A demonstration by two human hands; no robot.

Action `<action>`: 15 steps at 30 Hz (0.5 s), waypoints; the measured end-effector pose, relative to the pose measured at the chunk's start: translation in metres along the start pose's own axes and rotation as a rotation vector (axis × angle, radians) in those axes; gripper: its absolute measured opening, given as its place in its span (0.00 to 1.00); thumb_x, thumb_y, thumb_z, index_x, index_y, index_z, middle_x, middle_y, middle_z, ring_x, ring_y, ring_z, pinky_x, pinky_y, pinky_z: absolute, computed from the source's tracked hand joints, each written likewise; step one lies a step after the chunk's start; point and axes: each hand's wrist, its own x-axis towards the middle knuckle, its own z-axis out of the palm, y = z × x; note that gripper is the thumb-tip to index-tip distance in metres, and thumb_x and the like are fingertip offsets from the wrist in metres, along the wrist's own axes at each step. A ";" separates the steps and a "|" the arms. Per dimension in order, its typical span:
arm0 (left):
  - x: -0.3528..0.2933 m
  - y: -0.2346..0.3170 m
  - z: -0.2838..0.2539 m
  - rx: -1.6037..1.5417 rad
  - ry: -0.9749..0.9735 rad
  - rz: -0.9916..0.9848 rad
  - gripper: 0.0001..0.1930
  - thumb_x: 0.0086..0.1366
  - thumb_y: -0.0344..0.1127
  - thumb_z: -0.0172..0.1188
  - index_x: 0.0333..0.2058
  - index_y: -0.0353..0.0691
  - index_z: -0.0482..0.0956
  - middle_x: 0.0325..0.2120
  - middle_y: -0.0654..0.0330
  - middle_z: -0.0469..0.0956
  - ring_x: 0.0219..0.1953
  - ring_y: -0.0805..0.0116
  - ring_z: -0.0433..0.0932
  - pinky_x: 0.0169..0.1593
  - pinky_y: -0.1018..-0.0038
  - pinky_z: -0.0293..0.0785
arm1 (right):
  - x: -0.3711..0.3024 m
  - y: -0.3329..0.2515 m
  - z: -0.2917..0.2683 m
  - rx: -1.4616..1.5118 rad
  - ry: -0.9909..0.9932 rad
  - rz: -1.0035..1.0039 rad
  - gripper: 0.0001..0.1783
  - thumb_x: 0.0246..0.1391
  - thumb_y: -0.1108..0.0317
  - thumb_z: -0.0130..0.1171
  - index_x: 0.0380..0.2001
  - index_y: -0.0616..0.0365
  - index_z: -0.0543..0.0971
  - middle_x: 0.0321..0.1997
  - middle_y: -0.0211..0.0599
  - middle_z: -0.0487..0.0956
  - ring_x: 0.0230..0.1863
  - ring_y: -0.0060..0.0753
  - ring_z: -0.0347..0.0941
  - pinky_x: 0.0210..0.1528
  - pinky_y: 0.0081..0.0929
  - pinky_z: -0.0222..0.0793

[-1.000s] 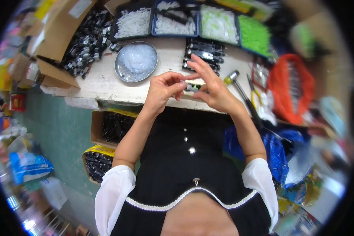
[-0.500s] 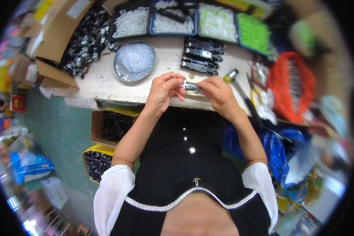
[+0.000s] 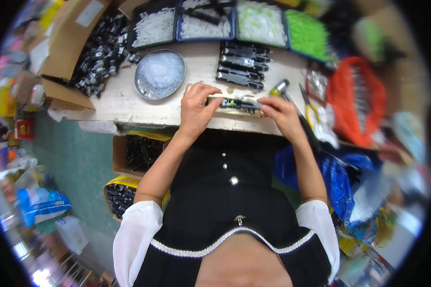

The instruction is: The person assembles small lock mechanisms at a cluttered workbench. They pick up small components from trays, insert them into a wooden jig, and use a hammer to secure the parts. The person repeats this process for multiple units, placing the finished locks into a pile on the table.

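At the front edge of the worktable, both hands hold a slim black assembly (image 3: 234,104) with a small green spot in its middle and a clear or silvery strip along its upper side. My left hand (image 3: 196,106) pinches its left end between thumb and fingers. My right hand (image 3: 281,114) has its fingertips on the right end. The fingers hide both tips of the piece. Just beyond, several similar black parts (image 3: 242,67) lie stacked in a row. A round metal dish (image 3: 137,83) of translucent whitish pieces sits beyond my left hand.
Trays of white pieces (image 3: 153,28) and green pieces (image 3: 307,33) line the back. Black parts (image 3: 100,52) spill from a cardboard box (image 3: 72,36). To the right lie a hammer (image 3: 278,87), yellow-handled pliers (image 3: 312,107) and a red bag (image 3: 340,95). Boxes of black parts (image 3: 141,152) stand below the table.
My hands have moved apart. The long black assembly with its green spot now shows between them, where a short dark-and-clear piece showed before.
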 end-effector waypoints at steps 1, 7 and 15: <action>-0.001 -0.002 0.001 0.114 -0.004 0.089 0.11 0.47 0.31 0.67 0.33 0.40 0.81 0.30 0.64 0.75 0.34 0.70 0.69 0.37 0.74 0.65 | -0.001 0.001 -0.002 0.064 -0.002 0.103 0.10 0.50 0.74 0.58 0.37 0.64 0.79 0.27 0.31 0.78 0.26 0.18 0.71 0.31 0.17 0.66; -0.002 0.004 0.022 0.215 -0.044 0.129 0.12 0.41 0.32 0.68 0.29 0.44 0.80 0.34 0.65 0.74 0.42 0.65 0.66 0.46 0.69 0.55 | 0.002 -0.004 -0.012 -0.025 -0.088 0.198 0.10 0.50 0.72 0.58 0.36 0.64 0.80 0.24 0.29 0.78 0.26 0.17 0.70 0.31 0.17 0.66; -0.002 -0.002 0.027 0.227 -0.068 0.080 0.13 0.40 0.33 0.68 0.30 0.43 0.80 0.33 0.65 0.73 0.42 0.65 0.66 0.45 0.69 0.56 | 0.011 0.000 -0.009 -0.233 -0.142 -0.002 0.10 0.47 0.74 0.59 0.35 0.64 0.79 0.25 0.38 0.79 0.26 0.27 0.73 0.32 0.23 0.67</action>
